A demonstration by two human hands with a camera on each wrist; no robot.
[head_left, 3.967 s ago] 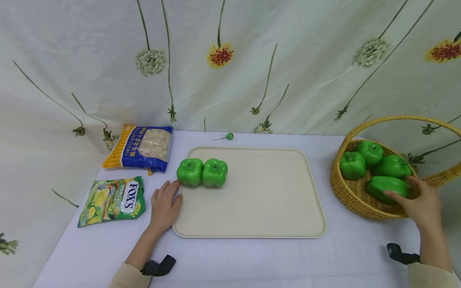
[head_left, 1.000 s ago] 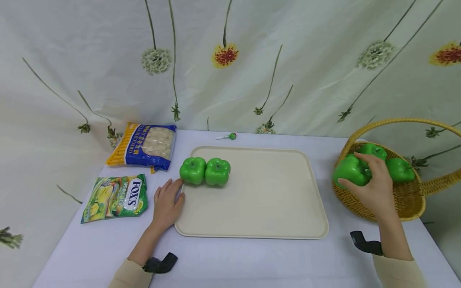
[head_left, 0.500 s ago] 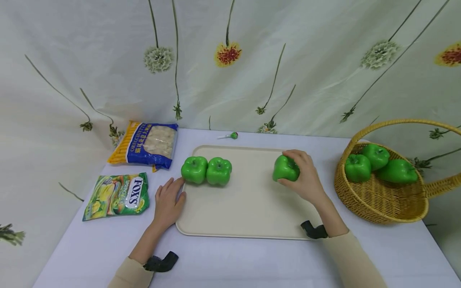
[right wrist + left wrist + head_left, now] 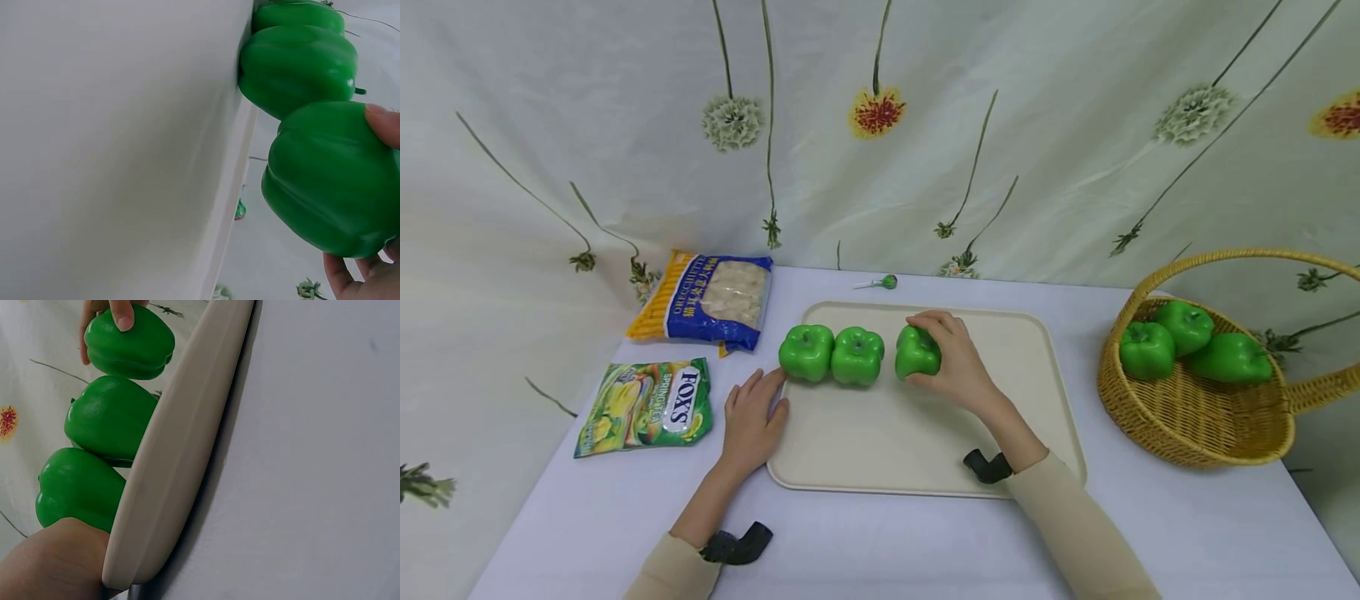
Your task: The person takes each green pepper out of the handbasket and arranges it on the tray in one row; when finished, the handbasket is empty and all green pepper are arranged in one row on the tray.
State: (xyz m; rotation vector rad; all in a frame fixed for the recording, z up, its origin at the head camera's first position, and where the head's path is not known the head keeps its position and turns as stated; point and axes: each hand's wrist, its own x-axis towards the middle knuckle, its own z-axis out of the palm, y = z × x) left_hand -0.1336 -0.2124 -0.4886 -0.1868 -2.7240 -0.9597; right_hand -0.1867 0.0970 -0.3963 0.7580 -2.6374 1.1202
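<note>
Held pepper [image 4: 914, 354] shifted left above beige tray [image 4: 850, 442]; white table [image 4: 880, 546], floral backdrop [image 4: 1060, 125].

Three viewpoints, one high and two low, on one tabletop [image 4: 850, 542].
The head camera looks forward and down over the tray [image 4: 880, 442], with the basket [image 4: 1142, 429] at 3 o'clock. The left wrist camera, tilted beside the tray, has the held green pepper [image 4: 131, 350] at 11 o'clock; the right wrist camera views it nearest, at 3 o'clock. All share two other peppers [image 4: 857, 358].
</note>
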